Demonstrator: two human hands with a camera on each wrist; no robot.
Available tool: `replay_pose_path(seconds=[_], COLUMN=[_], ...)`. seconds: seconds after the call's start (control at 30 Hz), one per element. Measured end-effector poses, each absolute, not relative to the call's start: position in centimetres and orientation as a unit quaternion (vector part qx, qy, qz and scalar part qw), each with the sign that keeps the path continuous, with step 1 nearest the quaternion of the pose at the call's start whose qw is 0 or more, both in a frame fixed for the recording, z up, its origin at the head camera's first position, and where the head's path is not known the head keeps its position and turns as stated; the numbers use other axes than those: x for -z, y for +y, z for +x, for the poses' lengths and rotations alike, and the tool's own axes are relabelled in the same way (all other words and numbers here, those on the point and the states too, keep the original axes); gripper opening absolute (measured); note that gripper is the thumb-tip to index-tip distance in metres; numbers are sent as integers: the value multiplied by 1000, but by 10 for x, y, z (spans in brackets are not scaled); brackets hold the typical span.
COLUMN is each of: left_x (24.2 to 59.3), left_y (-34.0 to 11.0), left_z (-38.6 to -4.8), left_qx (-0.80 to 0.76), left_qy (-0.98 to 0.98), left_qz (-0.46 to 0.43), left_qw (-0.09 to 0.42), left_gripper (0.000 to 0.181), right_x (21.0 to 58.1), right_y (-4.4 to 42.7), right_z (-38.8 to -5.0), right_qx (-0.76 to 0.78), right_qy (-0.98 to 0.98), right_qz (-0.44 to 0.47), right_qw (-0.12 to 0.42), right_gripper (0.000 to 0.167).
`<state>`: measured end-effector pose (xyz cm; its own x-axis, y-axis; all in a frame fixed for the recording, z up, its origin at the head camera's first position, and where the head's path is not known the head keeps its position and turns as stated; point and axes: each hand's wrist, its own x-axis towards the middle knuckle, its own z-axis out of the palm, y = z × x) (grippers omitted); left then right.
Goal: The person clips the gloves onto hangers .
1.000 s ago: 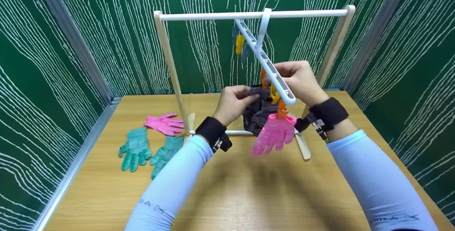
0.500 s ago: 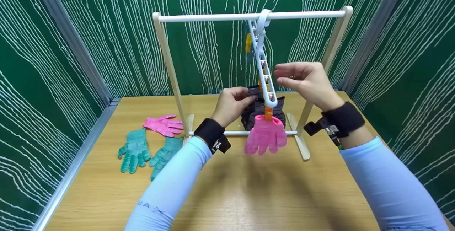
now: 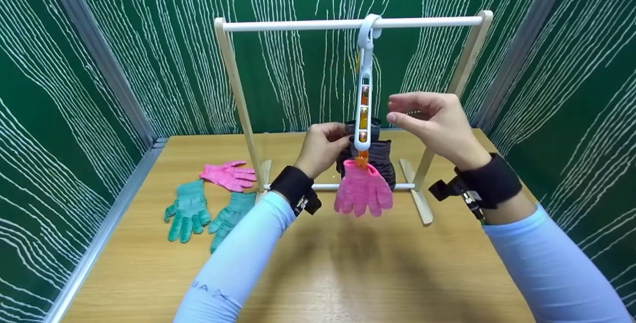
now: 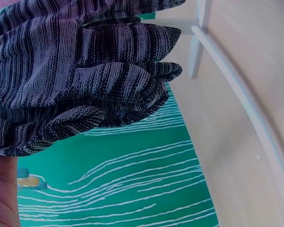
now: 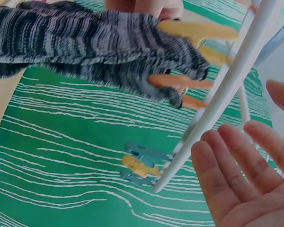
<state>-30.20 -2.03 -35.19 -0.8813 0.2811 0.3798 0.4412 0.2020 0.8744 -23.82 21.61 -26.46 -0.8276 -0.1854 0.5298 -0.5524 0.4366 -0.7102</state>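
Dark striped knit gloves (image 3: 380,151) hang under the light-blue clip hanger (image 3: 362,146), partly hidden behind it. My left hand (image 3: 322,149) pinches the cuff edge of a striped glove (image 4: 42,61) from the left side. In the right wrist view, a yellow clip (image 5: 194,30) and an orange clip (image 5: 180,82) grip striped cuffs. My right hand (image 3: 437,121) is held apart, to the right of the hanger, with relaxed fingers and nothing in them. A pink glove (image 3: 365,191) hangs from an orange clip (image 3: 362,157) at the hanger's near end.
The hanger hooks over the white bar (image 3: 298,25) of a wooden stand (image 3: 233,79). Blue and yellow clips (image 5: 139,165) hang at its far end. Left on the table (image 3: 318,283) lie a pink glove (image 3: 229,176), a green glove (image 3: 188,211) and another green glove (image 3: 231,216).
My right hand has let go at the clips and moved right, away from the hanger. The hanger's near end has swung left with the pink glove. My left hand has stayed almost still.
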Motion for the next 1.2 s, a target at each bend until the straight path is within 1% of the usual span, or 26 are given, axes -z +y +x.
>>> replay_pose_path(seconds=[0.23,0.4,0.63,0.93,1.2], left_x=[352,353,353,352,350], left_y=[-19,-17,-16,-12,-13], left_z=[-301,-303,-303,-303,-301], left_qx=[582,579,583,583,567], left_qy=[-776,-771,-758,-758,-767], left_qz=[-233,-252,-279,-285,-295], left_qw=[69,84,83,63,60], left_gripper=[17,16,18,18,18], right_x=[260,257,255,256,255], right_y=[208,202,193,186,187], right_z=[-223,-211,-196,-190,-188], right_qx=[-479,-469,-441,-418,-405], right_qy=[-828,-837,-851,-865,-875], right_qz=[227,223,228,217,201], right_qw=[183,170,171,174,173], right_gripper=[36,41,48,49,52])
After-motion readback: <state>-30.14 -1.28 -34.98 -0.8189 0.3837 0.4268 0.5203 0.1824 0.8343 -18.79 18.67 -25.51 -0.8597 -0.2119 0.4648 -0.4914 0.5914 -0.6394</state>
